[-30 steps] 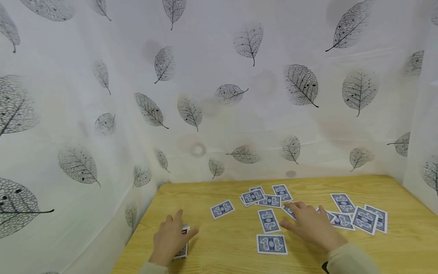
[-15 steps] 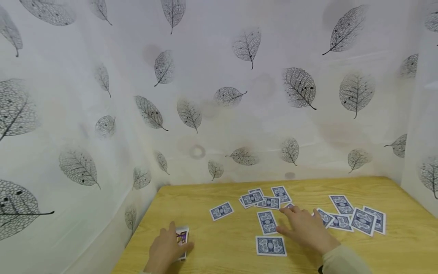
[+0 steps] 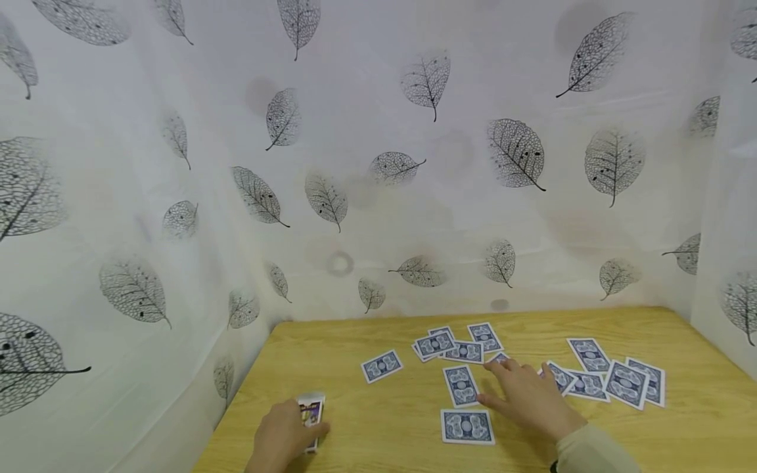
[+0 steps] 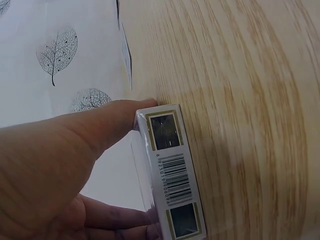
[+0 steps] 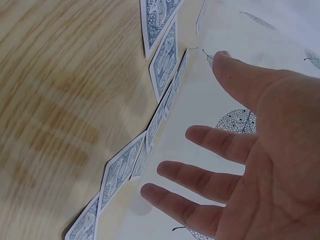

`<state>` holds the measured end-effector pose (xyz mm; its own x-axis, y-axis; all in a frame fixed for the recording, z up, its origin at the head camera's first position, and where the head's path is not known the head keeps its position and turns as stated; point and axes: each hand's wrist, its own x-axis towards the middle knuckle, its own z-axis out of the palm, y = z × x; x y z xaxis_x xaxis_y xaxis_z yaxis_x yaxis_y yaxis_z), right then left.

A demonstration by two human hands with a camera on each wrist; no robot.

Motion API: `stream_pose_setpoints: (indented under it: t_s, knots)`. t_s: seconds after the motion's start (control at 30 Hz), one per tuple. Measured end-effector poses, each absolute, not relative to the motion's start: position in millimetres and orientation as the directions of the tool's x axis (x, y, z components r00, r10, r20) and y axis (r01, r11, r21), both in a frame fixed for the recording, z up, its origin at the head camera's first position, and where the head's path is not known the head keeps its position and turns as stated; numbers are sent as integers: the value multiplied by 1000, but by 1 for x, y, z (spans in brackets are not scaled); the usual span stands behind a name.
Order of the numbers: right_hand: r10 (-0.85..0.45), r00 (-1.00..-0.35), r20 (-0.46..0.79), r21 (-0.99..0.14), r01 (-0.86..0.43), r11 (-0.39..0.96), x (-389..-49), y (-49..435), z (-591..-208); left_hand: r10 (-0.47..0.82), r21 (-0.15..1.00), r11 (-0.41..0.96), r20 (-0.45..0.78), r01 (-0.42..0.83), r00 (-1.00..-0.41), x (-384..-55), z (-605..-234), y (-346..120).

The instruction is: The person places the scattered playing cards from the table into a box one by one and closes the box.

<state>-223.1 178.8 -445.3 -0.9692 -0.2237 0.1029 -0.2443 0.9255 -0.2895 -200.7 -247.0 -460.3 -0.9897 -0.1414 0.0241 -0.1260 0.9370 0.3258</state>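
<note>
My left hand (image 3: 280,431) holds a white playing-card box (image 3: 311,411) that lies on the table at the left. The left wrist view shows the thumb at one edge of the card box (image 4: 172,175) and the fingers at the other, with a barcode on its narrow side. Over the blue-backed cards, my right hand (image 3: 528,397) hovers with its fingers spread, holding nothing; its palm (image 5: 270,160) shows in the right wrist view. Beside its thumb lie one card (image 3: 461,386) and, nearer me, another card (image 3: 467,427). Part of a card behind the fingers is hidden.
Several overlapping face-down cards (image 3: 434,343) lie toward the back, and another spread group (image 3: 628,384) is at the right. One card (image 3: 382,366) lies alone left of centre. A leaf-printed white curtain (image 3: 355,197) encloses the wooden table (image 3: 367,420).
My left hand has drawn slightly back and its fingers have come down around the card box. The right hand has shifted slightly left, still spread over the cards.
</note>
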Motion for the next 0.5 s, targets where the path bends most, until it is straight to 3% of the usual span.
stream_pose_setpoints:
  t_s: [0.27,0.5]
  knots:
    - [-227,-970,88,-300,-243,922,-223,177,-445,-140,291,948,26,-126,-990,-203,-468,-253]
    - [-245,-965,94,-333,-262,906,-224,172,-444,-155,381,917,60,-121,-986,-204,-468,-254]
